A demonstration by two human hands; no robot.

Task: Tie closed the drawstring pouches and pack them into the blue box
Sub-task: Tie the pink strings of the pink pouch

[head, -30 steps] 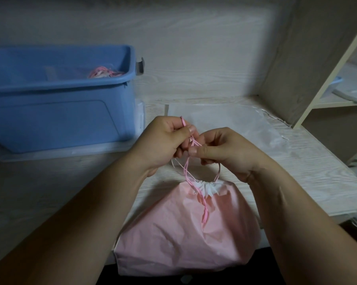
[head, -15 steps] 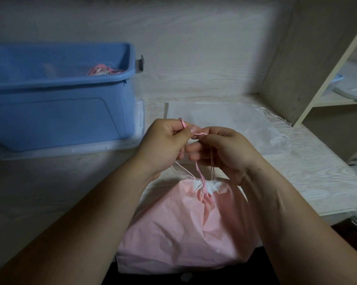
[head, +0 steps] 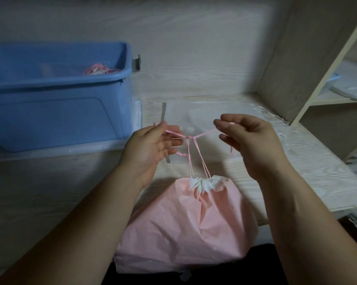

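Fingers of left hand (head: 150, 149) and right hand (head: 255, 145), bunched together a moment ago, pinch the cord ends (head: 204, 134) apart, cinching the knot (head: 188, 137) above the pouch (head: 185, 223), so packing looks close.

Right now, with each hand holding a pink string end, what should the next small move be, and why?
Probably pull the two string ends a little farther apart to snug the knot. The left hand and right hand each pinch an end, the strings run taut to the knot between them, and the pouch lies on the table, not yet in the blue box.
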